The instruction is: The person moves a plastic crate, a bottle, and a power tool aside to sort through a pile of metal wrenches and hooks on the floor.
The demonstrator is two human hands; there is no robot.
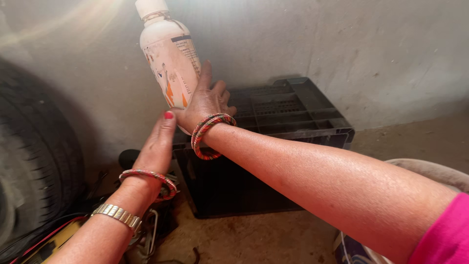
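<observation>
Right hand holds white bottle upright in the air, above dark plastic crate; fingers wrapped round its lower body. Left hand flat, fingers straight and together, thumb tip at bottle base. Step: steadying the bottle. Next move calls for firm support beneath.

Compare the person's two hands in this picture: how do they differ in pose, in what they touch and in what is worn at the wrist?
The right hand grips the white bottle and holds it tilted; the left hand holds nothing, its fingers stretched up towards the bottle's base. The right wrist carries only red bangles; the left wrist has a red bangle plus a metal watch band. Both are bare hands raised before the grey wall.
</observation>
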